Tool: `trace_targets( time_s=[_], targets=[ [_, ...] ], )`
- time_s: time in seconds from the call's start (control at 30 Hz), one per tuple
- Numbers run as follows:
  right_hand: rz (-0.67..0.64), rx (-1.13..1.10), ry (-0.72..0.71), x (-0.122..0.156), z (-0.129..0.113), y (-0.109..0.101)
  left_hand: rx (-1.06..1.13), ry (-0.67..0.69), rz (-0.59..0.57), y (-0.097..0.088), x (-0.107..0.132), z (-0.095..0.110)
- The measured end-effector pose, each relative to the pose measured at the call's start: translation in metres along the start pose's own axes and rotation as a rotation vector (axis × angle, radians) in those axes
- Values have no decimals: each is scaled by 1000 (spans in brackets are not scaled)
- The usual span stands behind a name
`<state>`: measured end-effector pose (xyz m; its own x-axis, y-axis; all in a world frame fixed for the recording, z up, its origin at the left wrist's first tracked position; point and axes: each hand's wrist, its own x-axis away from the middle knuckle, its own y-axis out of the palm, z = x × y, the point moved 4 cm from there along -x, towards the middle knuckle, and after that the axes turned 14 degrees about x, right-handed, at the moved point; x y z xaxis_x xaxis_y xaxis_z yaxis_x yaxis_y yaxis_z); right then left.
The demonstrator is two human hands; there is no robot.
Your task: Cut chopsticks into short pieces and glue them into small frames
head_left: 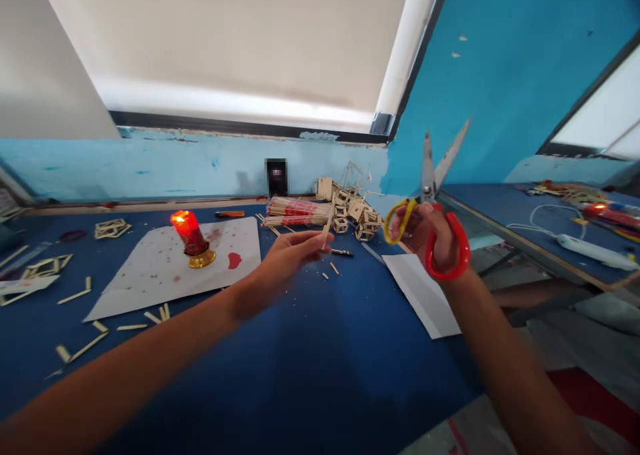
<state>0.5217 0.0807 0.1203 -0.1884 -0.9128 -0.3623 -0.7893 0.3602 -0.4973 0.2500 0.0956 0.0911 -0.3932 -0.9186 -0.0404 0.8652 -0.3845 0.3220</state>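
Left hand: your left hand [300, 245] pinches a thin stick [326, 232] between thumb and fingertips, raised above the blue table [320, 368].
Right hand: your right hand [431, 227] grips the scissors [428, 190], with digits through the yellow and red handles; the blades point upward and stand spread, well apart from the stick.
Pieces cut: short wooden bits [334, 268] lie on the table just below your left hand, and more loose sticks [132, 327] of mixed length lie near the left side; some cutting appears done.
Frames built: a cluster of small wooden frames [367, 223] sits at the back, right of the bundled sticks, and a flat frame [113, 228] rests at the far left; these look already joined.
Supply: bundled sticks [297, 212] in red-marked wrapping lie behind your left hand; much stock seems unused.
Remaining: the held stick is not between the blades, and the loose sticks are not joined into frames; how many frames are still wanting cannot be told.
Candle: a lit red candle [189, 236] on a gold base stands on the white sheet [145, 268], beside a red patch [235, 261].
Right edge: a second sheet [420, 292] lies below the scissors, partly overhanging the table.
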Motion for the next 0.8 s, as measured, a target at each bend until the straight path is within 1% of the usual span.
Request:
trace_targets(
  time_s=[0.07, 0.17, 0.27, 0.3, 0.37, 0.43, 0.5, 0.63, 0.7, 0.8],
  targets=[
    [-120, -58, -25, 12, -21, 33, 21, -18, 7, -21, 31, 11],
    [-286, -132, -68, 29, -51, 85, 22, -6, 67, -51, 64, 15],
    [-514, -282, -115, 44, -74, 136, -14, 13, 106, -75, 82, 8],
    [-565, -344, -130, 49, -79, 150, -34, 13, 112, -82, 87, 5],
    [-604, -457, -165, 56, -83, 171, -85, 2, 118, -94, 92, -3],
    [-609, -527, -200, 62, -80, 185, -146, -14, 108, -102, 94, -12],
    [-614, -529, -213, 67, -73, 193, -222, -30, 85, -108, 94, -21],
    [-582, -467, -223, 74, -59, 198, -401, -56, 15, -109, 90, -34],
    [-579, -455, -228, 75, -53, 199, -489, -48, 4, -108, 90, -36],
    [-621, -424, -238, 77, -48, 203, -617, -19, 14, -107, 92, -35]
  ],
)
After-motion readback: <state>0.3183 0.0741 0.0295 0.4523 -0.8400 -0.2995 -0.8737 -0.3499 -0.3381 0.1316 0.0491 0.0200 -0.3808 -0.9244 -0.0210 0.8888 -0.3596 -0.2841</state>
